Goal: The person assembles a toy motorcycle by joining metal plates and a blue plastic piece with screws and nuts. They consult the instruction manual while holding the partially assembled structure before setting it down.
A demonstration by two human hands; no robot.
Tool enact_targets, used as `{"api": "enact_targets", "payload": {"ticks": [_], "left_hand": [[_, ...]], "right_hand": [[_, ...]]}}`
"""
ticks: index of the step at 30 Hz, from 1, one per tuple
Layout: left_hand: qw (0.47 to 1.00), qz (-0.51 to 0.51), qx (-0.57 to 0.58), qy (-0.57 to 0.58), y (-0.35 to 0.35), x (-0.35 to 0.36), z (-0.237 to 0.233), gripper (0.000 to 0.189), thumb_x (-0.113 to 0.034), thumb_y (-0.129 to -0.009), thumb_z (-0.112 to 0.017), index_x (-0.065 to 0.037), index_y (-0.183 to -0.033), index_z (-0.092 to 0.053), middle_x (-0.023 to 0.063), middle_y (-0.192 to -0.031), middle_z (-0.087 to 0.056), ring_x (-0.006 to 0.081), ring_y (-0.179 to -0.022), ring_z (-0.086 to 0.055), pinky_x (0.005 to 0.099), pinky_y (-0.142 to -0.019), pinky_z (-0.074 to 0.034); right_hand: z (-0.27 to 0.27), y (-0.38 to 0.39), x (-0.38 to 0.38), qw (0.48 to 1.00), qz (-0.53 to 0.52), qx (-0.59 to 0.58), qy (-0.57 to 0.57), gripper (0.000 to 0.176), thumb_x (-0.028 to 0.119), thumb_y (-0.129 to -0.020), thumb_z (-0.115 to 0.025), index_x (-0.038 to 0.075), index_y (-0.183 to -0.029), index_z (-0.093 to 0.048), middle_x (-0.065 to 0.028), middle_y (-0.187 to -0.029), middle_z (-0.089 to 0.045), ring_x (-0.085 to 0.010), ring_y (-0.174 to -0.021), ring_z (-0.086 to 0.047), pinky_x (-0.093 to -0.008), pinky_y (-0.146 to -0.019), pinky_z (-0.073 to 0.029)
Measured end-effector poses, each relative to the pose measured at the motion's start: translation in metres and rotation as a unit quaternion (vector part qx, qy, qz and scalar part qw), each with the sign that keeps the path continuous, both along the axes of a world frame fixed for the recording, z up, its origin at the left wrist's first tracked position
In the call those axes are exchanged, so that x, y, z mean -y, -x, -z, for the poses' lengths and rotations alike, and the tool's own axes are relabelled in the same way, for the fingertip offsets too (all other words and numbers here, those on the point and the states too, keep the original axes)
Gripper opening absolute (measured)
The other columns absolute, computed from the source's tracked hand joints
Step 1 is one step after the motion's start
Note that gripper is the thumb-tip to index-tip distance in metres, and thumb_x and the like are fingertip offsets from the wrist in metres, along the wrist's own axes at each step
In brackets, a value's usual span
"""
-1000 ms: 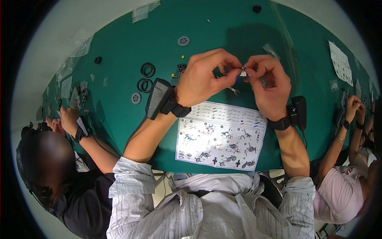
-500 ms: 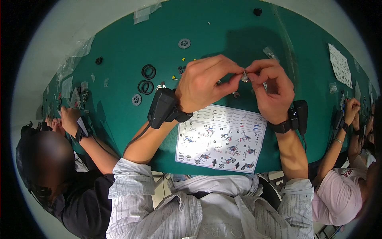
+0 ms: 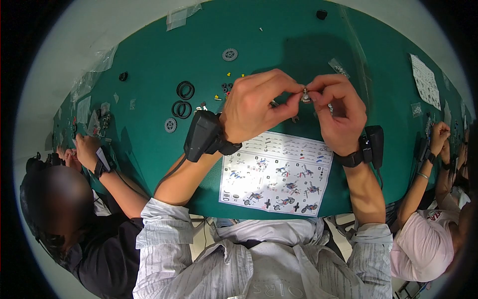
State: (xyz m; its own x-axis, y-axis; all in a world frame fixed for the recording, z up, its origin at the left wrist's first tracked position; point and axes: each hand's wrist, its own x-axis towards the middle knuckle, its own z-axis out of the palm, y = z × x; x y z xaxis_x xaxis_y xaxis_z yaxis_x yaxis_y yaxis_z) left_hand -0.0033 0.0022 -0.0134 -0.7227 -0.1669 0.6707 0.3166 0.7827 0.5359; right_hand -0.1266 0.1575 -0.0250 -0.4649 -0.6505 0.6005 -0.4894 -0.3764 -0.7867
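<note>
Between the fingertips of both hands is a small shiny metal part point(image 3: 305, 95), held up over the green table point(image 3: 149, 55). My left hand point(image 3: 260, 103) pinches it from the left with thumb and forefinger. From the other side, the thumb and curled fingers of my right hand point(image 3: 343, 110) close on it too. Another small silvery piece point(image 3: 330, 107) shows by the right palm. Below the left fingers, a small wrench-shaped piece point(image 3: 295, 119) lies on the table. An instruction sheet point(image 3: 274, 174) with printed assembly steps is spread under my wrists.
Black rubber tyres point(image 3: 185, 90), a grey wheel point(image 3: 229, 54), a smaller wheel point(image 3: 170, 124) and yellow pieces point(image 3: 217, 97) lie left of my hands. A small plastic bag point(image 3: 339, 67) is behind the right hand. Co-workers' hands point(image 3: 87, 151) are at the left and right edges.
Both hands stay almost where they were, still pinching the metal part, which has turned slightly between the fingertips. Nothing on the table has moved.
</note>
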Motion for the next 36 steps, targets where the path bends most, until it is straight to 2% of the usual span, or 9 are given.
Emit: {"api": "enact_targets", "payload": {"ticks": [8, 11, 17, 20, 26, 32, 36], "left_hand": [[0.996, -0.008, 0.026, -0.091, -0.001, -0.007, -0.002, 0.018, 0.005, -0.075, -0.077, -0.001, -0.090, -0.070, 0.0098, -0.085, -0.073, 0.0157, -0.069, -0.068, 0.0264, -0.063, -0.055], [0.992, -0.007, 0.028, -0.122, 0.001, -0.007, 0.000, 0.016, 0.000, -0.074, -0.078, -0.002, -0.089, -0.071, 0.0075, -0.080, -0.070, 0.0192, -0.066, -0.066, 0.0298, -0.056, -0.051], [0.990, 0.012, 0.022, -0.139, 0.003, -0.004, -0.003, 0.016, 0.001, -0.074, -0.078, -0.002, -0.088, -0.071, 0.0070, -0.083, -0.071, 0.0164, -0.066, -0.065, 0.0280, -0.057, -0.051], [0.989, 0.019, 0.060, -0.133, -0.002, -0.003, -0.009, 0.017, 0.005, -0.074, -0.076, -0.002, -0.090, -0.071, 0.0080, -0.089, -0.073, 0.0151, -0.073, -0.067, 0.0265, -0.067, -0.054], [0.988, 0.033, 0.060, -0.139, -0.003, -0.002, -0.009, 0.017, 0.006, -0.074, -0.076, -0.002, -0.089, -0.071, 0.0083, -0.088, -0.073, 0.0149, -0.073, -0.068, 0.0268, -0.067, -0.054], [0.987, 0.060, 0.066, -0.132, -0.002, 0.004, -0.007, 0.019, 0.005, -0.076, -0.076, -0.002, -0.092, -0.069, 0.0089, -0.091, -0.072, 0.0155, -0.074, -0.068, 0.0270, -0.066, -0.054], [0.992, 0.074, 0.061, -0.085, -0.001, 0.008, -0.006, 0.022, 0.005, -0.077, -0.076, -0.002, -0.097, -0.066, 0.0099, -0.093, -0.071, 0.0178, -0.076, -0.068, 0.0288, -0.065, -0.055]], "right_hand": [[0.002, -0.001, 0.000, 0.999, -0.011, 0.034, -0.001, 0.021, -0.020, -0.080, -0.062, -0.001, -0.089, -0.057, -0.0139, -0.101, -0.066, -0.0171, -0.089, -0.065, -0.0275, -0.078, -0.056], [0.002, 0.000, -0.001, 1.000, -0.001, 0.020, -0.001, 0.022, -0.020, -0.079, -0.062, -0.001, -0.088, -0.056, -0.0139, -0.100, -0.065, -0.0172, -0.087, -0.065, -0.0277, -0.076, -0.055], [0.000, -0.002, 0.000, 1.000, 0.020, -0.016, 0.016, 0.023, -0.020, -0.079, -0.062, 0.000, -0.088, -0.055, -0.0136, -0.098, -0.065, -0.0184, -0.086, -0.065, -0.0276, -0.075, -0.055], [-0.001, -0.002, -0.003, 1.000, 0.014, -0.022, -0.001, 0.024, -0.020, -0.079, -0.062, 0.001, -0.089, -0.055, -0.0133, -0.099, -0.065, -0.0189, -0.087, -0.065, -0.0284, -0.076, -0.055], [-0.004, 0.002, -0.003, 0.994, -0.073, 0.077, 0.010, 0.020, -0.016, -0.085, -0.064, 0.000, -0.095, -0.057, -0.0135, -0.104, -0.062, -0.0179, -0.093, -0.063, -0.0296, -0.081, -0.055], [-0.004, 0.005, -0.003, 0.994, -0.088, 0.068, 0.003, 0.016, -0.013, -0.088, -0.065, -0.001, -0.096, -0.057, -0.0133, -0.104, -0.062, -0.0173, -0.093, -0.063, -0.0293, -0.083, -0.055], [-0.005, 0.005, -0.004, 0.995, -0.082, 0.065, -0.007, 0.018, -0.015, -0.087, -0.063, 0.000, -0.095, -0.056, -0.0128, -0.104, -0.062, -0.0167, -0.092, -0.062, -0.0290, -0.082, -0.054]]}}
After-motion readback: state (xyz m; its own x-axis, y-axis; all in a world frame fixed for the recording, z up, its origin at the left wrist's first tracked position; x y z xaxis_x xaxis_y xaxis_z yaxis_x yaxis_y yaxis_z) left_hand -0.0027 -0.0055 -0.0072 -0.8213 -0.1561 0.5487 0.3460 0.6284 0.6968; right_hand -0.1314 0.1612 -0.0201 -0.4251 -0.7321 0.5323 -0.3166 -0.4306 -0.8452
